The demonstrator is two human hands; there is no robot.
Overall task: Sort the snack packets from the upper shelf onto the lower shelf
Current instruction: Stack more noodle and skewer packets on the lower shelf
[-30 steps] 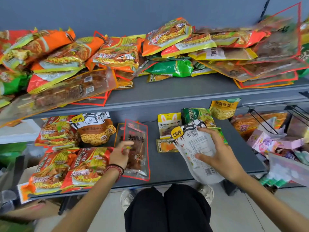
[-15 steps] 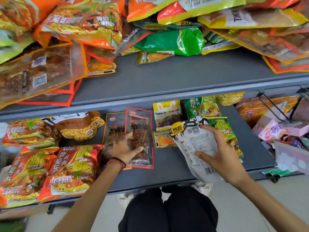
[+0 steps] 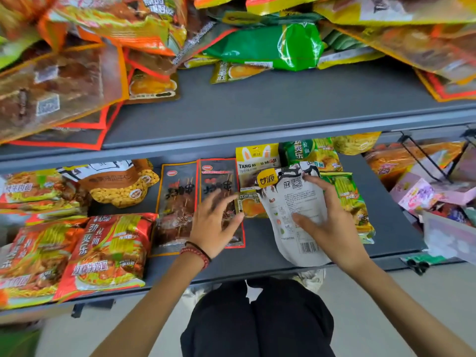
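Note:
A heap of snack packets covers the upper shelf, among them a green packet. On the lower shelf my right hand grips a white pouch, thumb on its printed face, fingers along its right edge. The pouch lies over a small orange packet and a yellow packet. My left hand hovers with spread fingers over a red-bordered skewer packet. An orange-bordered skewer packet lies just left of it.
Red noodle packets and a brown pouch of yellow snacks fill the lower shelf's left side. Green noodle packets lie under my right hand. Pink boxes and black wire brackets sit to the right.
My left hand has let go of the red-bordered packet and opened, drifting right toward the white pouch. My right hand keeps holding the pouch. The view has dropped toward the lower shelf.

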